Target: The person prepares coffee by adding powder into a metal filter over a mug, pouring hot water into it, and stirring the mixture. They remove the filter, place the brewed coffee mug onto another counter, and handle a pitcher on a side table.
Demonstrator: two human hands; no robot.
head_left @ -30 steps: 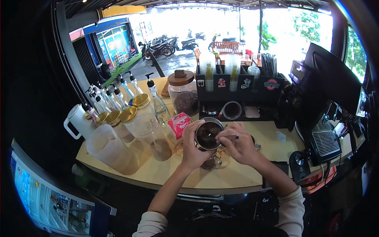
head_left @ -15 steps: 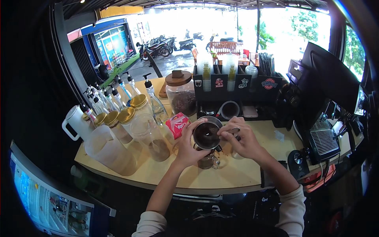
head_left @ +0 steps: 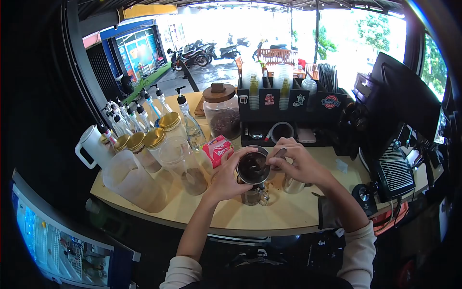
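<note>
My left hand [head_left: 225,176] is wrapped round the side of a round metal-rimmed cup [head_left: 242,179] with dark brown contents. Pinched in my right hand [head_left: 301,166] is a spoon [head_left: 280,152], its dark handle sticking up and its lower end reaching into the cup. Beneath the cup stands a clear glass mug [head_left: 255,196] with something dark in it; whether the two touch is hidden. A red and white packet [head_left: 217,150] lies just beyond my left hand. By my right wrist is a metal cup [head_left: 292,185], partly covered by the hand.
Left on the counter [head_left: 269,217] stand plastic jugs [head_left: 132,180], gold-lidded jars [head_left: 155,138] and several pump bottles [head_left: 191,126]. A wooden-lidded jar [head_left: 221,113] and a black cup organizer [head_left: 288,113] line the back. An espresso machine [head_left: 392,130] occupies the right.
My right hand has shifted slightly, and the spoon handle now shows more clearly, tilted up above the fingers. The left hand still holds the cup in nearly the same place.
</note>
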